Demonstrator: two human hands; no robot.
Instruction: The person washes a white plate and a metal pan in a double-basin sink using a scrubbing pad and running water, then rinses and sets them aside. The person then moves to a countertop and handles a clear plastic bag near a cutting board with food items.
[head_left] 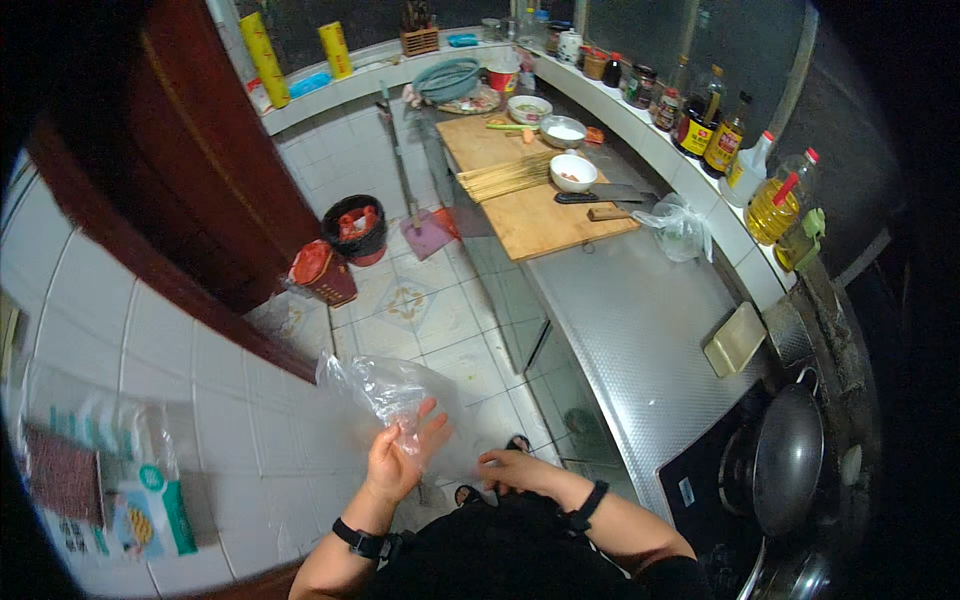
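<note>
Above the tiled floor, my left hand (403,460) grips a crumpled clear plastic bag (375,390) by its edge, thumb pressed against the film and other fingers partly extended behind it. Most of the bag hangs out beyond my fingertips, puffed and wrinkled. My right hand (515,470) is just to the right at waist height, fingers pointing toward the bag. Its fingertips are dim and partly hidden, so whether they touch the film is unclear. Dark bands circle both wrists.
Along the right runs a metal counter (620,310) with a wooden cutting board (545,225), bamboo skewers (510,178), bowls, a knife (600,194) and a tied plastic bag (680,228). A wok (788,460) sits near right. Two bins (325,275) and a dustpan (428,236) stand on the floor.
</note>
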